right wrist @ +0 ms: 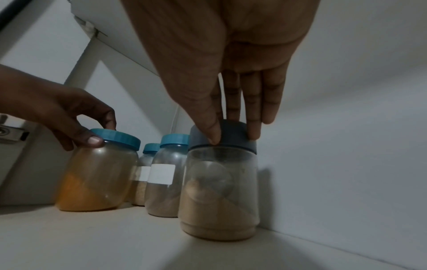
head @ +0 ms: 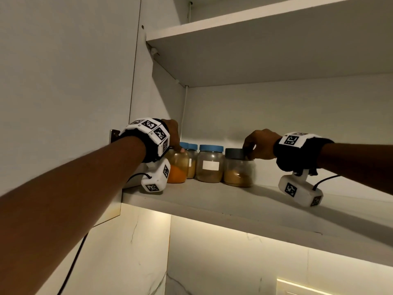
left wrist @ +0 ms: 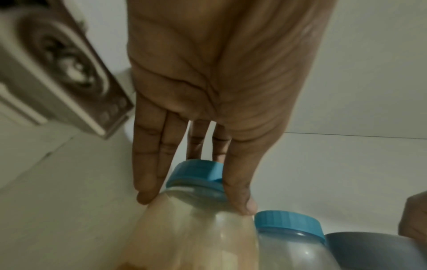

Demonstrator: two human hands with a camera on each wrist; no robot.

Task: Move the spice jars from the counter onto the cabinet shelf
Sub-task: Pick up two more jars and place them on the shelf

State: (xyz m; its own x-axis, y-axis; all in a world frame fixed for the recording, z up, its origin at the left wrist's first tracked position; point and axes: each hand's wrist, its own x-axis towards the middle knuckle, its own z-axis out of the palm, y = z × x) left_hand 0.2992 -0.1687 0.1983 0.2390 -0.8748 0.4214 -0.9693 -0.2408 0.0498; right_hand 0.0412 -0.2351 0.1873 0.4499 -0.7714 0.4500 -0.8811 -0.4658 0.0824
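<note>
Several spice jars stand on the lower cabinet shelf (head: 212, 201). My left hand (head: 173, 137) grips the blue lid of the orange-powder jar (head: 177, 167) at the left end; the left wrist view shows my left hand (left wrist: 196, 199) with thumb and fingers around that jar (left wrist: 196, 233). My right hand (head: 257, 143) pinches the dark grey lid of the brown-powder jar (head: 238, 173) at the right end, and the right wrist view shows my right hand (right wrist: 233, 137) with its fingertips on that jar (right wrist: 219, 191). Between them stand a labelled jar (head: 210, 165) and another jar (head: 192, 160) behind.
The cabinet side wall (head: 161, 92) is close to the left of the orange jar. A printed box (left wrist: 57, 73) sits at the shelf's left end. An upper shelf (head: 255, 24) hangs overhead. The lower shelf runs on to the right of the grey-lidded jar.
</note>
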